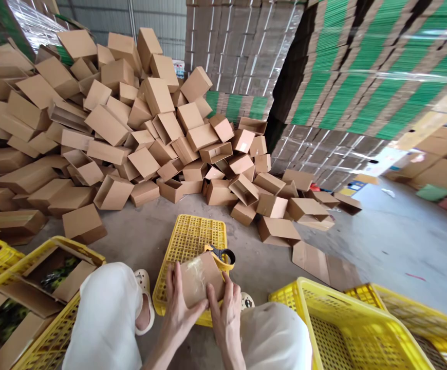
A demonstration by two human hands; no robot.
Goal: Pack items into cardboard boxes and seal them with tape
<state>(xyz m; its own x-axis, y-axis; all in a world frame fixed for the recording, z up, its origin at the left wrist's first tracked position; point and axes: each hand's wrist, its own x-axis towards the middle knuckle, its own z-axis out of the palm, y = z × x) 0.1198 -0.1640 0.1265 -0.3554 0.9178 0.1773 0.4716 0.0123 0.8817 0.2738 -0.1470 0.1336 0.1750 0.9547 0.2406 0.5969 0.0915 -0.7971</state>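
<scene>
Between my knees, a small brown cardboard box (199,275) with shiny clear tape on its face is held over an upturned yellow plastic crate (196,231). My left hand (181,300) grips the box's left side, fingers along the edge and thumb across the bottom. On the right, my right hand (223,303) has its fingers on the box's lower right corner. Just behind the box lies a yellow and black tape dispenser (222,257) on the crate, partly covered by the box. The box's underside is hidden.
A large heap of small cardboard boxes (150,139) spreads ahead. At left, a yellow crate (65,246) holds open boxes with dark green contents. Another yellow crate (347,318) stands at right, beside a flattened carton (323,264). Tall stacks of flat cardboard (335,67) rise behind.
</scene>
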